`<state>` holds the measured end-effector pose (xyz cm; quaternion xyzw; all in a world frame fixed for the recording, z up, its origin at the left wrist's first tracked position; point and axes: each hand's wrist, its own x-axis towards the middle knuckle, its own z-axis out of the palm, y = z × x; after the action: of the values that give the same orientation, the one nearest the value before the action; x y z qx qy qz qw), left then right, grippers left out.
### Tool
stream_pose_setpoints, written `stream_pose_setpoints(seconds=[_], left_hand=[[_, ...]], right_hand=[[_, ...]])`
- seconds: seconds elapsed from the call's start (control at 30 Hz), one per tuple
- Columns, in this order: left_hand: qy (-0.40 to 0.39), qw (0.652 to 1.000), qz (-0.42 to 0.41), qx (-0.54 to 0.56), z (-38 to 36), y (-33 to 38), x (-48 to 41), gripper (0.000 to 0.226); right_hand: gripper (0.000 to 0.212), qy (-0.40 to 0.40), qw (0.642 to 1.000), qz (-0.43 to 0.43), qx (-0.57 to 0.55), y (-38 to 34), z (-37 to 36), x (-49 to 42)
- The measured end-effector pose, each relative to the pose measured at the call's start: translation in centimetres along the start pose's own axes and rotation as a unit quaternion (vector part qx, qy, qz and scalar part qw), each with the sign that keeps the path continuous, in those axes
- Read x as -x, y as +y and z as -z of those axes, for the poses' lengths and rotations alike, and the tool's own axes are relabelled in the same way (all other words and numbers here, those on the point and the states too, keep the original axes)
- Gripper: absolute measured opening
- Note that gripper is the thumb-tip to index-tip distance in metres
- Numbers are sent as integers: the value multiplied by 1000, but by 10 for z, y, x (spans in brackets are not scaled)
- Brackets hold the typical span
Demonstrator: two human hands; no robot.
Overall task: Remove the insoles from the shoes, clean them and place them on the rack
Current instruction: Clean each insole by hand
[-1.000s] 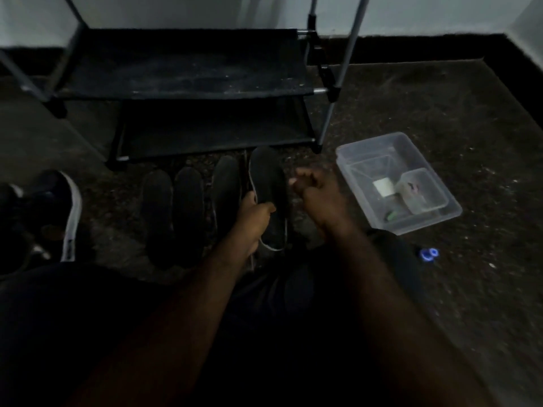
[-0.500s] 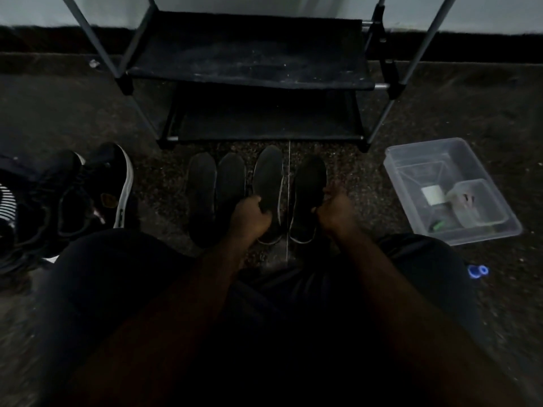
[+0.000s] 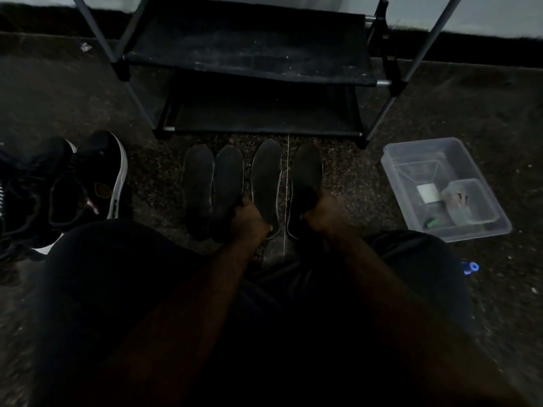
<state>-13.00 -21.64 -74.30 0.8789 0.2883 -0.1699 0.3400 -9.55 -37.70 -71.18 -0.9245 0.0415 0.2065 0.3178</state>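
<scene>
Several dark insoles lie side by side on the floor in front of the black shoe rack (image 3: 249,66). My left hand (image 3: 249,223) grips the heel end of the third insole (image 3: 266,177). My right hand (image 3: 321,217) grips the heel end of the rightmost insole (image 3: 307,174). The two left insoles (image 3: 198,183) (image 3: 227,183) lie untouched. Black shoes with white soles (image 3: 88,183) stand at the left. Both rack shelves carry nothing.
A clear plastic tub (image 3: 467,230) stands on the floor at the right, holding a smaller clear container (image 3: 470,204), a white block and a green item. A small blue object (image 3: 469,267) lies near my right knee. My dark-clad legs fill the foreground.
My right hand came down from mid-air and took hold of the rightmost insole. That insole now lies apart from the third one. The camera view shifted right and nearer.
</scene>
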Motion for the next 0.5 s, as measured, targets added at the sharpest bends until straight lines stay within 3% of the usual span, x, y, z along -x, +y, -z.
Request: stream_pose_setpoints(seconds=[0.17, 0.5], left_hand=[[-10, 999, -30, 9, -7, 2, -1, 91], [-25, 997, -70, 32, -17, 5, 1, 68]], right_hand=[[71, -20, 998, -3, 51, -4, -5, -2], [49, -67, 981, 70, 168, -5, -4, 6]])
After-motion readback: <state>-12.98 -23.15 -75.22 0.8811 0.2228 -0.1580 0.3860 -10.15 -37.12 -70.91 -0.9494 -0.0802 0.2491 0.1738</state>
